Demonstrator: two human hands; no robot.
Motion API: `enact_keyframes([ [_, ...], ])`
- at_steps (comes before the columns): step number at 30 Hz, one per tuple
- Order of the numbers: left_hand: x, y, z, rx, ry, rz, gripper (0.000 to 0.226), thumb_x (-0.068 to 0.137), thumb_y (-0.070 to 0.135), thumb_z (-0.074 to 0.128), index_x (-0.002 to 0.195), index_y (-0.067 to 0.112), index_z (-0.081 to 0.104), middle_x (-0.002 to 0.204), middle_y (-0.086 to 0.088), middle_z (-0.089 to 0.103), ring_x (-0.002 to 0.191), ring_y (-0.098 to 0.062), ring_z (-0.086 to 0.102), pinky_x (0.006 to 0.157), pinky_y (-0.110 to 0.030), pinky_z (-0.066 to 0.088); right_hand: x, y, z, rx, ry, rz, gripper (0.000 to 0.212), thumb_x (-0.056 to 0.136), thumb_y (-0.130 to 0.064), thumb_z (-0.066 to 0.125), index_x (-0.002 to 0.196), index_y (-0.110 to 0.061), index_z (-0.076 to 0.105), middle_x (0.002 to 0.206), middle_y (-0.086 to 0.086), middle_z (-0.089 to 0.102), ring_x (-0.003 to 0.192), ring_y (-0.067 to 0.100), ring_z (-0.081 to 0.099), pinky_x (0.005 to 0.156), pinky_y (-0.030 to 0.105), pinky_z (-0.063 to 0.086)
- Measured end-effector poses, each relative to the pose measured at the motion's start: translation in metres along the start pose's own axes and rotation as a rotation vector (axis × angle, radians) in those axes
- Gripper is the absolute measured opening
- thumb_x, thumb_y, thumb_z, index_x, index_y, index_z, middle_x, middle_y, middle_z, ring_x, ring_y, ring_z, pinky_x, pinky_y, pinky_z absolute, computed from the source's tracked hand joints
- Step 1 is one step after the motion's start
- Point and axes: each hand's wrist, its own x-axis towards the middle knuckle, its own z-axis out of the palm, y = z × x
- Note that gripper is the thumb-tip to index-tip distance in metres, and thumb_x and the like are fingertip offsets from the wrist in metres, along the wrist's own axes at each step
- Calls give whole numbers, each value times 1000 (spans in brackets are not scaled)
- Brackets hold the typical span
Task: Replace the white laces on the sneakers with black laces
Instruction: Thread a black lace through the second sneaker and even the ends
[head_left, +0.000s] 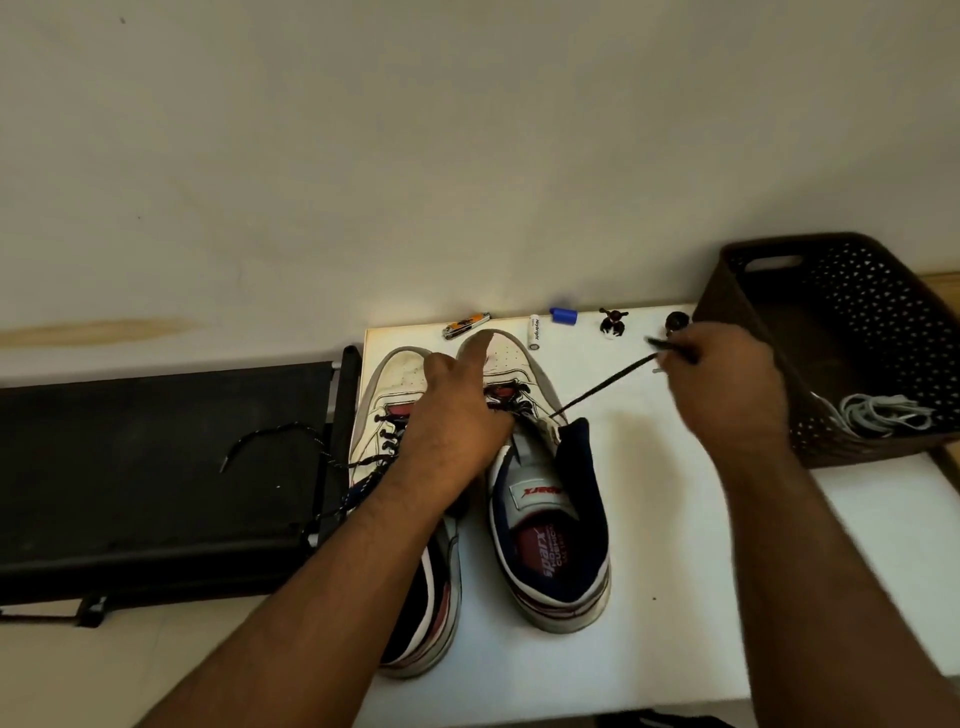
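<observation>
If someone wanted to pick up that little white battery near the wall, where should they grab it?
Pinch the white battery across its middle, coming from above with fingers on its long sides. It lies flat on the table, beside the right sneaker's toe, so its ends look harder to reach.

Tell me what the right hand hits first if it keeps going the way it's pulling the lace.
Probably the small black knob at the table's far edge, just beyond the right hand gripping the black lace; the basket sits close alongside. Depth is uncertain.
</observation>
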Motion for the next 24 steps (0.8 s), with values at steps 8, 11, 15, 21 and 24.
enact_keyframes([
  [8, 13, -2, -3, -212, 49, -156, 52, 89, 20, 58, 138, 31, 44, 128, -13, 52, 107, -29, 60, 92, -36, 51, -19, -20, 18, 28, -396, -334, 45, 82, -13, 72, 122, -30, 62, 125, -5, 57, 112, 14, 54, 90, 23, 38],
  [11, 14, -4, -10, -114, -26, -113, 50, 86, 6, 61, 132, 24, 55, 113, -11, 62, 91, -19, 61, 68, -21, 44, -23, -30, 34, -64, -542, -326, 40, 83, 4, 62, 106, -26, 71, 107, -5, 66, 98, 16, 60, 84, 27, 47],
  [15, 11, -4, -19, 57, -123, -63, 27, 84, 15, 73, 110, 22, 72, 93, 0, 67, 79, -10, 58, 68, -19, 42, -12, -21, 32, -27, -507, -238, 13, 87, -14, 66, 83, -25, 72, 86, -3, 69, 84, 16, 62, 80, 31, 51],
  [21, 12, -1, -27, 161, -114, -40, 12, 84, 19, 73, 91, 9, 75, 90, -5, 71, 80, -13, 61, 64, -19, 42, -8, -10, 27, 6, -513, -120, 13, 86, -14, 67, 74, -19, 69, 78, 2, 69, 81, 19, 64, 76, 31, 51],
  [24, 15, 0, -27, 184, -112, -40, 13, 87, 20, 70, 94, 9, 74, 91, -7, 71, 81, -15, 62, 68, -22, 44, -7, -5, 26, 38, -498, -95, 9, 86, -18, 69, 78, -16, 71, 83, 4, 70, 82, 20, 64, 77, 32, 51],
])
